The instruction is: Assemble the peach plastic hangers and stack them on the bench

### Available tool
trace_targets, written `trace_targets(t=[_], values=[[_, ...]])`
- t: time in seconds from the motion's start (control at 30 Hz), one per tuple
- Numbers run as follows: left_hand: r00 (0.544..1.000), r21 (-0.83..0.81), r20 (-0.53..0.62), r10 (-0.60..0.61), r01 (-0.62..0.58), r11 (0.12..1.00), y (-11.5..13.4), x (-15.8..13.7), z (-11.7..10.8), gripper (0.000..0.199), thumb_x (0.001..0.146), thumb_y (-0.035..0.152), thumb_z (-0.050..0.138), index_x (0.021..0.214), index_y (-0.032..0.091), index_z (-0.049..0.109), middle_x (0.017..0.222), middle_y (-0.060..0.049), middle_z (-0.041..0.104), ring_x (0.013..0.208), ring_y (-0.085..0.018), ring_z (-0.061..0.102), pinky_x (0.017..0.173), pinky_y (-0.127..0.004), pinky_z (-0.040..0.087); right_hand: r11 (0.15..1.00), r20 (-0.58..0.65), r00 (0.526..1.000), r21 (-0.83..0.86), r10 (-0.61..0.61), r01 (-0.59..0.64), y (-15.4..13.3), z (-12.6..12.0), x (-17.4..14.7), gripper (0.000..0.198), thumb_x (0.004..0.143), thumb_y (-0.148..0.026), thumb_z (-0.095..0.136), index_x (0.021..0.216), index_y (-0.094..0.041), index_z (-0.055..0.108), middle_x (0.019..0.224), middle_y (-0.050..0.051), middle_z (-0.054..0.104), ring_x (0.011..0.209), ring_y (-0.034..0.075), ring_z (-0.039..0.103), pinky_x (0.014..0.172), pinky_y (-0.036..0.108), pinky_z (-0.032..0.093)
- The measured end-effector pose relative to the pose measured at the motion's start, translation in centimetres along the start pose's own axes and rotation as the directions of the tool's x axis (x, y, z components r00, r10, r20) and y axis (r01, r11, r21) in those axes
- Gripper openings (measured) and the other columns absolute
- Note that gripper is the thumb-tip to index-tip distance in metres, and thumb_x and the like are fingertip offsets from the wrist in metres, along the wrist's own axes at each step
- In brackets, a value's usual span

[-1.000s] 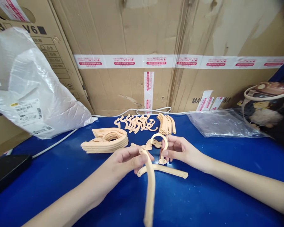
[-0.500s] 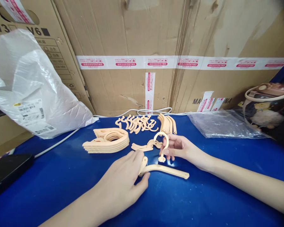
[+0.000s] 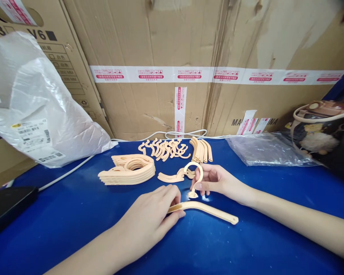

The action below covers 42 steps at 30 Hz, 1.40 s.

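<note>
Left hand: here's the left hand, knuckles up, fingers and thumb closed round one end of a bar; that gripped end is lost inside the fingers.
Bar: pale, gently bent, running out to the right over the bench; whether its far end touches down, I can't tell.
Right hand: and the right hand, thumb against fingers, pinching a hook by its stem!
Hook: upright, curve on top, flat foot below, just beyond the bar and apart from it.
Behind the hook: a folded hanger lies on the bench, partly covered by hook and fingers.
Stack: over on the left, hangers piled neatly, a fine stack.
Back row: loose hooks in a jumble, spare bars lined up just right of them.
Flanks: white bag slumped at left, clear bag flat at right.
Backdrop: taped cardboard all along the rear.
</note>
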<state>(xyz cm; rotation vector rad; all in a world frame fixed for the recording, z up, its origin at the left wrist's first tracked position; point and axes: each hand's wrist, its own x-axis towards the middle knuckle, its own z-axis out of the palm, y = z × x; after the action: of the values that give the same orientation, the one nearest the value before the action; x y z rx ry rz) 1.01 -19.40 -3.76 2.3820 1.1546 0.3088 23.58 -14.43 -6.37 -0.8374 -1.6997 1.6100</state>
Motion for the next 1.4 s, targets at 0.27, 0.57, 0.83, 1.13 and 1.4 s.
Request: trace_targets(t=[0.27,0.57,0.83,1.13,1.4], values=[[0.988,-0.287,0.105,-0.111,0.137,0.948,-1.0,0.4,-0.8,0.024,0.079,0.033,0.066,0.094,0.022,0.05,0.083,0.004,0.058,0.07,-0.013,0.05,0.061,-0.024,0.036,1.0,-0.011,1.0,0.012,0.014,-0.014,0.0,-0.2,-0.1,0.024,0.077,-0.028,0.071,0.085,-0.015,0.053,0.08,0.002,0.069,0.057,0.006,0.057,0.053,0.019,0.044],[0.988,-0.356,-0.102,-0.117,0.074,0.931,-1.4,0.9,-0.1,0.021,0.087,0.041,0.055,0.086,0.02,0.058,0.071,0.003,0.059,0.065,-0.014,0.053,0.059,-0.023,0.036,0.997,-0.019,0.999,0.073,0.028,-0.026,-0.4,0.0,0.0,0.027,0.074,-0.029,0.075,0.088,-0.016,0.055,0.081,0.002,0.069,0.057,0.007,0.058,0.054,0.018,0.045],[0.98,-0.036,-0.196,-0.026,0.019,0.999,-0.3,0.4,0.7,0.015,0.097,0.034,0.037,0.096,0.022,0.047,0.085,0.0,0.059,0.076,-0.019,0.057,0.065,-0.027,0.039,0.955,-0.098,0.987,0.279,0.129,-0.097,-1.3,0.6,-0.2,0.033,0.072,-0.028,0.077,0.095,-0.019,0.055,0.072,-0.002,0.063,0.056,0.008,0.057,0.043,0.015,0.046],[0.979,-0.032,-0.167,0.116,-0.123,0.992,-0.7,0.7,0.8,0.026,0.1,0.027,0.033,0.117,0.025,0.052,0.117,-0.004,0.06,0.106,-0.02,0.053,0.091,-0.033,0.042,0.937,-0.089,0.99,0.34,0.112,-0.075,-0.8,0.3,-0.2,0.035,0.077,-0.026,0.073,0.103,-0.019,0.052,0.066,-0.003,0.061,0.055,0.008,0.056,0.05,0.016,0.047],[0.982,-0.021,-0.117,0.151,-0.154,0.988,-0.3,0.5,0.6,0.028,0.1,0.024,0.027,0.109,0.022,0.054,0.105,-0.004,0.063,0.099,-0.021,0.054,0.087,-0.035,0.042,0.941,-0.085,0.99,0.33,0.109,-0.076,-0.9,0.4,-0.3,0.036,0.076,-0.025,0.074,0.105,-0.019,0.054,0.071,-0.003,0.062,0.057,0.007,0.057,0.054,0.017,0.048]])
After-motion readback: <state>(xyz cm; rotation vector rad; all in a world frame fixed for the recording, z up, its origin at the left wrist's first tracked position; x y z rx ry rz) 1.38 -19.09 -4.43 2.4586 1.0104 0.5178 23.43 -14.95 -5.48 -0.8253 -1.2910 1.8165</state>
